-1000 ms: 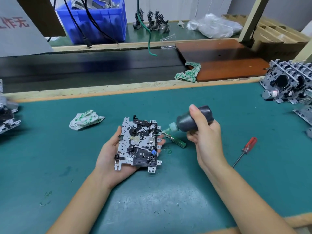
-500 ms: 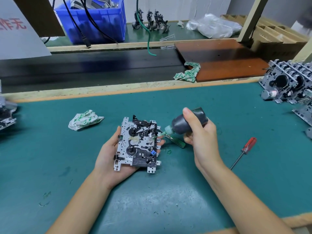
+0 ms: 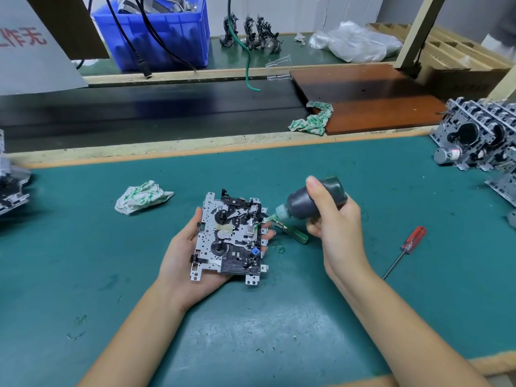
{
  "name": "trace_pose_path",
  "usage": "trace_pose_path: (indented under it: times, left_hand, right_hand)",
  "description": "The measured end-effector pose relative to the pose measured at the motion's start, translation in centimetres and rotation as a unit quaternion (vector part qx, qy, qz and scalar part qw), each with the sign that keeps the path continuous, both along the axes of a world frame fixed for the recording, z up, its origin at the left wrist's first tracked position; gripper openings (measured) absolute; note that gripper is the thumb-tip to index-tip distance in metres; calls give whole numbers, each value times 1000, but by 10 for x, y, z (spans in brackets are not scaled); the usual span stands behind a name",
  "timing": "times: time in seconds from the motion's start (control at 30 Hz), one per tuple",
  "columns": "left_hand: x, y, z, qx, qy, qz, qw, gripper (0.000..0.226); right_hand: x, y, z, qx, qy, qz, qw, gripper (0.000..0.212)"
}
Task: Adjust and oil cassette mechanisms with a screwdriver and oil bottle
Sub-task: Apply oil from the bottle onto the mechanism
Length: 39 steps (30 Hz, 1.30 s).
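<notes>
Blue plastic makes up the crate [image 3: 164, 32] on the far shelf, with black cables and some metal parts piled in it. Beside it, cardboard trays [image 3: 458, 51] sit with a crumpled clear bag [image 3: 354, 41] lying near them.

My left hand [image 3: 184, 263] lies palm up just above the green table [image 3: 251, 331], fingers curled up round the edges of one cassette mechanism [image 3: 230, 238]. It is a flat silver plate full of punched holes, carrying black wheels, black plastic parts and a small blue piece near its lower right corner. My right hand [image 3: 335, 227] grips the dark oil bottle [image 3: 312, 203], tipped on its side, its pale green nozzle reaching the mechanism's right edge.

I count two screwdrivers lying on the table: a green-handled screwdriver [image 3: 296, 234] just under the bottle, a red-handled screwdriver [image 3: 405, 250] further right. Two crumpled rags show: one white-and-green rag [image 3: 142, 195] left of the mechanism, another rag [image 3: 312, 120] against a brown board [image 3: 368, 99]. More mechanisms [image 3: 480, 135] are stacked at the right edge.
</notes>
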<state>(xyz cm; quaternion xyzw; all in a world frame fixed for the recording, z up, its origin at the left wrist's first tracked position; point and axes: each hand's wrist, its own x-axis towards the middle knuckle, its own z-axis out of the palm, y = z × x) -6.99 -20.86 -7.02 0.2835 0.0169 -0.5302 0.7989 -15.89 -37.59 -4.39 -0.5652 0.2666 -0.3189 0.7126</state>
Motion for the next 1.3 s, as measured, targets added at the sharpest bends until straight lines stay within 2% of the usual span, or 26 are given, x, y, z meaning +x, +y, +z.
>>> trace_pose_path:
  times: [0.17, 0.27, 0.37, 0.43, 0.57, 0.63, 0.7, 0.77, 0.8, 0.87, 0.93, 0.97, 1.03, 1.1, 1.13, 1.2, 1.3]
  left_hand:
    - [2, -1, -2, 0, -9, -7, 1000, 66]
    - [1, 0, -2, -3, -16, -10, 1000, 68]
    - [0, 0, -4, -4, -31, -15, 999, 73]
    - [0, 0, -5, -8, -40, -22, 999, 85]
    - [0, 1, -3, -58, -38, -61, 996, 107]
    - [0, 1, -3, -86, -42, -86, 992, 109]
    - [-1, 1, -3, -106, -58, -119, 986, 107]
    - [-3, 1, -2, -120, -67, -148, 979, 104]
    - [-4, 1, -1, -124, -68, -157, 977, 102]
    - [-4, 2, 2, -133, -70, -176, 973, 97]
    - [-4, 4, 4, -130, -82, -194, 969, 93]
    - [-4, 5, 4, -122, -88, -204, 967, 90]
    - [-4, 6, 4, -95, -89, -221, 967, 88]
    - [-4, 7, 6, -39, -99, -232, 967, 85]
    - [-3, 7, 7, -2, -106, -236, 966, 82]
    - [3, 5, 11, 90, -114, -249, 958, 80]
    - [17, 1, 16, 219, -175, -266, 922, 81]
  right_hand:
    - [-1, -4, 9, -30, -28, 4, 999, 23]
    - [-2, -15, 15, 16, -62, -30, 998, 24]
    - [-3, -29, 14, 37, -59, -38, 997, 15]
    - [-3, -37, 10, 7, -25, -23, 999, 11]
    - [0, -45, -5, -127, 80, -5, 989, 40]
    - [2, -46, -12, -179, 111, 19, 977, 47]
    - [4, -44, -17, -179, 112, 47, 976, 50]
    - [3, -39, -16, -233, 119, 29, 965, 49]
    - [1, -38, -14, -311, 114, -10, 943, 48]
    - [-7, -35, -5, -494, 40, -79, 865, 36]
    - [-16, -30, 6, -607, -17, -59, 792, 21]
    - [-21, -27, 9, -643, -12, -22, 766, 19]
    - [-31, -21, 9, -686, 62, 87, 720, 36]
    - [-42, -19, 5, -700, 157, 201, 667, 58]
    - [-47, -20, 3, -701, 192, 236, 645, 62]
    - [-53, -22, 1, -713, 214, 254, 617, 58]
    - [-56, -23, 0, -742, 177, 246, 598, 52]
